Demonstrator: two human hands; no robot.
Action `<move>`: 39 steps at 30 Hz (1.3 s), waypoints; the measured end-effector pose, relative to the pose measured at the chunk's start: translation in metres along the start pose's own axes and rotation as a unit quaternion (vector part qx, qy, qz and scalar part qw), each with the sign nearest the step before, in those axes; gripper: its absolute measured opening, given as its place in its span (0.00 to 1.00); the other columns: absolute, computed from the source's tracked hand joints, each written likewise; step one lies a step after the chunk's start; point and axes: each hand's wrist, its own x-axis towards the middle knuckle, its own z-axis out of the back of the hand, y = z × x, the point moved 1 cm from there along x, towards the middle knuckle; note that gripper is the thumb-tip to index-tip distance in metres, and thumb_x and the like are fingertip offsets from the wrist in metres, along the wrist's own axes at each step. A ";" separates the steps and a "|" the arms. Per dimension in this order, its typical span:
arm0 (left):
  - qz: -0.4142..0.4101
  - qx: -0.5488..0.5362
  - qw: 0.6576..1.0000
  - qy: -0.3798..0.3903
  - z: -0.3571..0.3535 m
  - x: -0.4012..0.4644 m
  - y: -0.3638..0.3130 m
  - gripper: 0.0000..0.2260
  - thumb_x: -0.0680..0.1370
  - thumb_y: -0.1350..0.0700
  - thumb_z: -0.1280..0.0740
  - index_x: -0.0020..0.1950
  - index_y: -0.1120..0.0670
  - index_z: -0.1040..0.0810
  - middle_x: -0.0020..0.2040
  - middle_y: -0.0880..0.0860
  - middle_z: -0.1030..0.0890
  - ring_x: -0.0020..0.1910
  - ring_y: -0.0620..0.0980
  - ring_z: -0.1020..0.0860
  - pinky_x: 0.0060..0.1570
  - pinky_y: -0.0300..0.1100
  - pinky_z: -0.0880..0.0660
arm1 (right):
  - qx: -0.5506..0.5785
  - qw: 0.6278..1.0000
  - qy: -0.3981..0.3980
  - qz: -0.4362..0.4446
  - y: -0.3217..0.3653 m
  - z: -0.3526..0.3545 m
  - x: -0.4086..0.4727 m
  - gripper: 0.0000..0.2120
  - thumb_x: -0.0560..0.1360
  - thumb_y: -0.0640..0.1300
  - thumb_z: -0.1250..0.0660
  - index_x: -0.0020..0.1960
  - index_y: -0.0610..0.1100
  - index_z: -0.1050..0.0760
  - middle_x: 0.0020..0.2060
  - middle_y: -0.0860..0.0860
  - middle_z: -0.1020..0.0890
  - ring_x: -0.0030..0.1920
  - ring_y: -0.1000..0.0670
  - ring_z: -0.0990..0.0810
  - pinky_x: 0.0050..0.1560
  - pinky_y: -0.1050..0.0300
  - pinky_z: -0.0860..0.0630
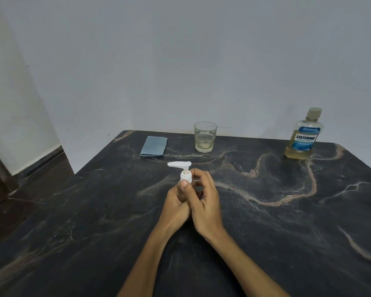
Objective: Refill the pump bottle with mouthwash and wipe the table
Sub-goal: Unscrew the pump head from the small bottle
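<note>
A small pump bottle stands in the middle of the dark marble table (266,221), its white pump head (180,168) pointing left. My left hand (176,204) wraps around the bottle's body, hiding it. My right hand (206,196) curls its fingers at the pump's white collar (186,177). A mouthwash bottle (304,136) with a blue label, cap on, stands at the far right. A folded blue-grey cloth (154,146) lies at the far left of the table.
A clear glass tumbler (205,137) with a little pale liquid stands at the back centre, between cloth and mouthwash bottle. A grey wall rises behind the table. The floor and a dark skirting lie to the left.
</note>
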 end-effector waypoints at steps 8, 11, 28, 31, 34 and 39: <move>-0.016 -0.008 1.000 0.006 -0.002 -0.001 -0.005 0.10 0.78 0.67 0.38 0.48 0.54 0.21 0.40 0.45 0.15 0.42 0.40 0.17 0.39 0.29 0.25 | 0.000 1.000 0.009 -0.004 0.003 0.001 0.001 0.15 0.76 0.55 0.38 0.58 0.49 0.25 0.50 0.57 0.23 0.53 0.52 0.22 0.51 0.54 0.23; -0.011 -0.015 1.000 0.008 -0.002 -0.001 -0.004 0.09 0.78 0.66 0.38 0.47 0.54 0.21 0.39 0.46 0.15 0.41 0.41 0.17 0.38 0.29 0.25 | 0.005 1.000 0.011 -0.009 0.003 0.000 0.000 0.15 0.76 0.55 0.38 0.58 0.50 0.25 0.51 0.58 0.24 0.53 0.52 0.22 0.51 0.54 0.23; -0.030 0.035 0.999 -0.008 0.000 0.001 -0.001 0.08 0.75 0.68 0.37 0.45 0.57 0.21 0.37 0.48 0.17 0.39 0.44 0.18 0.39 0.33 0.24 | 0.028 0.999 0.038 -0.011 0.003 0.006 0.003 0.14 0.81 0.47 0.48 0.61 0.49 0.28 0.55 0.52 0.22 0.57 0.54 0.23 0.57 0.60 0.27; -0.024 0.004 1.000 0.000 -0.001 0.001 -0.001 0.09 0.77 0.65 0.36 0.51 0.54 0.19 0.43 0.49 0.15 0.45 0.46 0.17 0.43 0.34 0.23 | 0.042 0.998 0.031 -0.018 0.003 0.006 0.000 0.12 0.77 0.56 0.41 0.59 0.55 0.33 0.52 0.61 0.22 0.51 0.58 0.22 0.49 0.66 0.26; -0.017 -0.006 1.000 -0.007 -0.002 0.001 0.002 0.08 0.77 0.63 0.37 0.53 0.56 0.20 0.44 0.49 0.15 0.46 0.46 0.17 0.43 0.34 0.23 | 0.023 0.999 0.029 -0.019 0.003 0.006 0.000 0.11 0.73 0.58 0.37 0.52 0.57 0.32 0.49 0.61 0.23 0.49 0.57 0.21 0.46 0.63 0.25; -0.021 -0.005 1.000 -0.006 -0.002 0.001 0.000 0.09 0.74 0.65 0.36 0.48 0.53 0.19 0.43 0.49 0.15 0.45 0.46 0.17 0.41 0.33 0.23 | 0.022 0.999 0.035 -0.021 0.001 0.005 0.002 0.13 0.76 0.56 0.40 0.56 0.51 0.27 0.50 0.51 0.21 0.51 0.50 0.21 0.49 0.54 0.24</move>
